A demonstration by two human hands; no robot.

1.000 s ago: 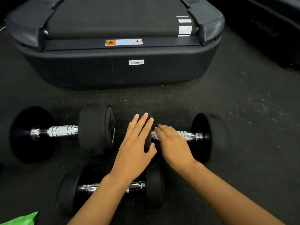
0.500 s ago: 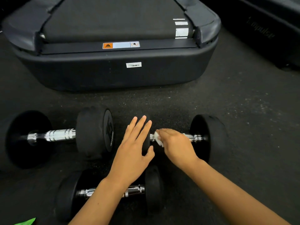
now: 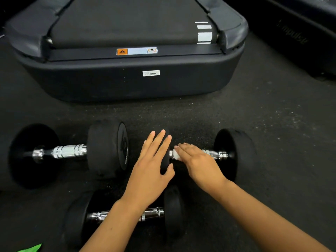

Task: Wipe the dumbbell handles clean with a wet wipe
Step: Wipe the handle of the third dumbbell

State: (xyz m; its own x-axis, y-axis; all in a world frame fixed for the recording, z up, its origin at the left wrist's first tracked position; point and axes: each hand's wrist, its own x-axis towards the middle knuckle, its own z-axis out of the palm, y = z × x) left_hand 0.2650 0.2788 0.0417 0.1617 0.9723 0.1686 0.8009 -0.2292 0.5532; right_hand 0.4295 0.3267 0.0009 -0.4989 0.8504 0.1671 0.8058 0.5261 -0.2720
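Observation:
Three black dumbbells with chrome handles lie on the dark floor. My left hand (image 3: pixel 151 166) rests flat, fingers straight, on the left head of the right dumbbell (image 3: pixel 236 155). My right hand (image 3: pixel 198 160) lies over that dumbbell's handle (image 3: pixel 217 154) and holds a white wet wipe (image 3: pixel 176 155) against it. The wipe peeks out under the fingertips, and the thumb is hidden. The left dumbbell (image 3: pixel 67 151) is untouched. The near dumbbell (image 3: pixel 151 213) lies under my left forearm.
The rear end of a black treadmill (image 3: pixel 127 84) stands just behind the dumbbells. Another dark machine (image 3: pixel 294 37) is at the upper right. A green packet corner (image 3: pixel 31 249) shows at the bottom left edge. Bare floor lies to the right.
My right hand has rubbed slightly along the handle, and the white wipe now shows at its fingertips. My left hand stays on the dumbbell head.

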